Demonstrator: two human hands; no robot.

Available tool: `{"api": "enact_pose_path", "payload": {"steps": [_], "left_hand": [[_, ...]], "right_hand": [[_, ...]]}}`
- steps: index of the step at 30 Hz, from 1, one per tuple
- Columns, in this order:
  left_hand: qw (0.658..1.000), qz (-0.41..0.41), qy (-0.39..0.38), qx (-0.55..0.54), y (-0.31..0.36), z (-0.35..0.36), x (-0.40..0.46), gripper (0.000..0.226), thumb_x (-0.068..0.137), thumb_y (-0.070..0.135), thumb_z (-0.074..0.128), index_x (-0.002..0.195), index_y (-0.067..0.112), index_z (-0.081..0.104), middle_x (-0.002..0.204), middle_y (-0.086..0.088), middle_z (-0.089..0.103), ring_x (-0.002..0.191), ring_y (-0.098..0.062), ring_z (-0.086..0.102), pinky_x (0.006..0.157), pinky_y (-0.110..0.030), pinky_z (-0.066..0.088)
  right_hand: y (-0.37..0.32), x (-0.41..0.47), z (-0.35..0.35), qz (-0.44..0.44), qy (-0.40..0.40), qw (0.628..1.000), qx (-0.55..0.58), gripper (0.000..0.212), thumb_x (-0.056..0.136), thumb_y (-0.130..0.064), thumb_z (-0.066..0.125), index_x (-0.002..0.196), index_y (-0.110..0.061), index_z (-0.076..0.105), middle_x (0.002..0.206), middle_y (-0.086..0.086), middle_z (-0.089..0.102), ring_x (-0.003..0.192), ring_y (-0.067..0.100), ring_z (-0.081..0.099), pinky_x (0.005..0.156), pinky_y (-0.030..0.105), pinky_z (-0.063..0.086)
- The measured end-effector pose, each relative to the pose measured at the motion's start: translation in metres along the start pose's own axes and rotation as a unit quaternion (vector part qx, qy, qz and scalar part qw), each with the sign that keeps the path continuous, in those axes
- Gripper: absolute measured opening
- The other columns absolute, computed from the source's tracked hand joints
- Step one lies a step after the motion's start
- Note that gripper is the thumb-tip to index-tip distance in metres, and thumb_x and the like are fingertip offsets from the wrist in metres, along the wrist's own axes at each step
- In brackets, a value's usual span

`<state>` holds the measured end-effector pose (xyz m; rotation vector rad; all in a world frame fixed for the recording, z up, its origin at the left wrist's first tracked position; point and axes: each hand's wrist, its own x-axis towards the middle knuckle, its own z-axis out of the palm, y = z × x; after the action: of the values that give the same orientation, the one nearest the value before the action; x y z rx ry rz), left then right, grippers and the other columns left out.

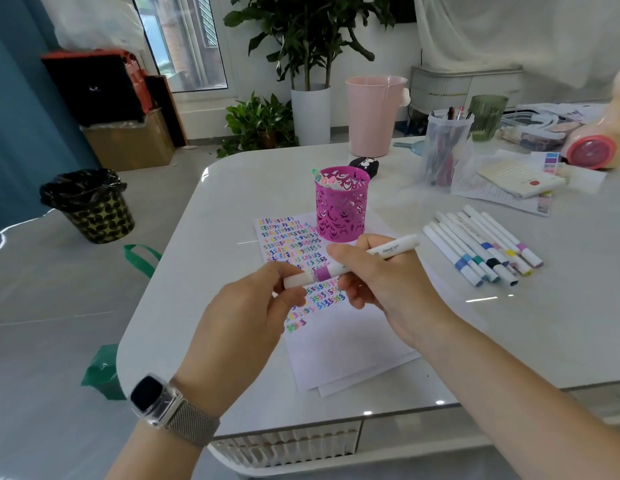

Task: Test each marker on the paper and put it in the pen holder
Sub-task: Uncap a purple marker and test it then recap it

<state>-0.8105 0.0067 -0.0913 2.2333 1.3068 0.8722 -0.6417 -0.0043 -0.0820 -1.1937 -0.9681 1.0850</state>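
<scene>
Purple-banded marker (350, 263) is hanging crosswise above the paper (339, 334), both hands gripping it. Left hand (246, 313) is pinching the cap end; right hand (381, 285) is curling round the barrel, seemingly working the cap, on or off I cannot tell. Paper is carrying many rows of test squiggles. A few markers are standing in the holder (340, 206); about ten are lying in a row (481, 247) on the table (509, 341), apparently untested.

Marker, paper, pen holder
White marker (350, 265), purple band, horizontal in both grips; scribbled paper (339, 344) beneath; magenta pen holder (340, 209) just beyond.
</scene>
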Motion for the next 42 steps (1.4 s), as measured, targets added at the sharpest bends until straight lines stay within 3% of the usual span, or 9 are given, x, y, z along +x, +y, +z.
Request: {"api": "enact_pose_path", "payload": {"steps": [5,8,14,18,20,25,30,36,42], "left_hand": [[0.999,0.031,0.021,-0.023,0.005,-0.009,0.001,0.016,0.09,0.023,0.054,0.084,0.038,0.055,0.084,0.024,0.065,0.054,-0.009,0.059,0.058,-0.026,0.049],[0.997,0.046,0.048,-0.028,0.003,-0.012,-0.001,0.01,0.091,0.021,0.055,0.088,0.03,0.061,0.081,0.02,0.066,0.051,-0.011,0.058,0.055,-0.026,0.048],[0.994,0.083,0.07,-0.005,0.008,-0.004,-0.004,0.016,0.078,0.027,0.06,0.093,0.032,0.063,0.049,0.022,0.053,0.046,0.001,0.05,0.051,-0.023,0.045],[0.994,0.085,0.061,0.002,0.011,-0.001,-0.003,0.011,0.08,0.024,0.057,0.083,0.023,0.068,0.048,0.022,0.05,0.045,0.005,0.051,0.049,-0.019,0.043],[0.995,0.077,0.05,-0.025,0.013,0.0,-0.003,0.009,0.086,0.018,0.062,0.092,0.024,0.06,0.051,0.021,0.055,0.047,0.003,0.054,0.049,-0.017,0.043],[0.991,0.071,0.032,-0.107,0.021,0.003,-0.011,0.05,0.083,0.005,0.062,0.117,0.031,0.036,0.064,0.014,0.063,0.043,-0.007,0.055,0.044,-0.012,0.041],[0.995,0.073,0.011,-0.072,0.022,-0.001,-0.015,0.064,0.077,-0.01,0.054,0.133,0.013,0.034,0.043,0.024,0.05,0.04,0.005,0.048,0.043,-0.001,0.03],[0.995,0.073,0.018,-0.059,0.017,-0.002,-0.012,0.071,0.079,0.001,0.055,0.14,0.025,0.029,0.041,0.018,0.05,0.039,-0.006,0.047,0.043,-0.011,0.034],[0.995,0.07,0.019,-0.065,0.02,-0.002,-0.013,0.068,0.078,0.006,0.051,0.14,0.023,0.03,0.04,0.018,0.048,0.04,-0.006,0.046,0.043,-0.013,0.034]], "right_hand": [[0.001,-0.006,0.01,0.055,0.034,0.995,0.077,0.041,0.082,-0.016,0.071,0.044,-0.02,0.056,0.045,0.001,0.053,0.039,0.01,0.044,0.038,0.018,0.036],[0.001,-0.012,0.017,0.089,0.028,0.989,0.113,0.032,0.083,-0.016,0.07,0.056,-0.017,0.053,0.045,-0.001,0.051,0.038,0.008,0.042,0.038,0.017,0.035],[0.005,-0.019,0.034,0.169,-0.004,0.971,0.172,0.031,0.084,-0.011,0.062,0.059,-0.017,0.045,0.044,-0.004,0.036,0.035,0.005,0.034,0.033,0.015,0.023],[0.003,-0.018,0.033,0.157,0.012,0.976,0.151,0.033,0.084,-0.009,0.06,0.058,-0.016,0.042,0.046,-0.002,0.036,0.035,0.007,0.036,0.034,0.015,0.025],[0.001,-0.017,0.032,0.154,0.016,0.978,0.139,0.032,0.084,-0.011,0.062,0.059,-0.017,0.044,0.045,-0.003,0.037,0.036,0.007,0.036,0.034,0.015,0.027],[0.009,-0.021,0.034,0.209,0.01,0.96,0.187,0.026,0.086,-0.017,0.06,0.063,-0.018,0.047,0.042,-0.005,0.035,0.037,0.006,0.03,0.036,0.014,0.024],[0.01,-0.024,0.034,0.223,-0.012,0.954,0.2,0.028,0.087,-0.014,0.06,0.063,-0.017,0.047,0.044,-0.004,0.038,0.035,0.005,0.033,0.035,0.015,0.027],[0.011,-0.027,0.037,0.234,-0.022,0.945,0.229,0.021,0.086,-0.012,0.061,0.068,-0.015,0.051,0.045,-0.003,0.039,0.036,0.006,0.034,0.033,0.015,0.031],[0.007,-0.027,0.033,0.215,-0.022,0.954,0.206,0.033,0.084,-0.01,0.064,0.054,-0.016,0.052,0.045,0.0,0.041,0.036,0.008,0.036,0.033,0.016,0.032]]}}
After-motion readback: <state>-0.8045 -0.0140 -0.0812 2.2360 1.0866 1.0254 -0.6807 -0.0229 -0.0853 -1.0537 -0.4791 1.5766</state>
